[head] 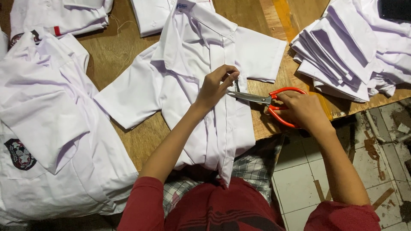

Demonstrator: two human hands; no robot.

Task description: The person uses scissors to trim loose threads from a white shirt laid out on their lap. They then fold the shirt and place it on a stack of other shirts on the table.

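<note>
While the white shirt (201,77) lies spread face up on the wooden worktop (124,51), its hem hanging over the near edge onto our lap, we work at its front placket, about the middle of the garment. Our left hand (215,87) rests on the cloth there, thumb and forefinger pressed together on something small and dark, a thread end or tag as far as we can tell, lifted just clear of the fabric. Our right hand (302,110) has its grip closed through the red handles of the scissors (265,102), whose blades point left with their tips right beside our left fingertips; the blades look almost together, though the tips are too small to read. To do this snip well, we judge that the pinched bit should be held taut and away from the placket, the blades kept flat and only their tips used, so the cloth below is not nicked. Just left lies another white shirt (47,128) with a dark badge on its pocket, more folded ones sit along the far edge, and a fanned stack of folded shirts (342,51) rests at the right corner above the tiled floor (299,184).
</note>
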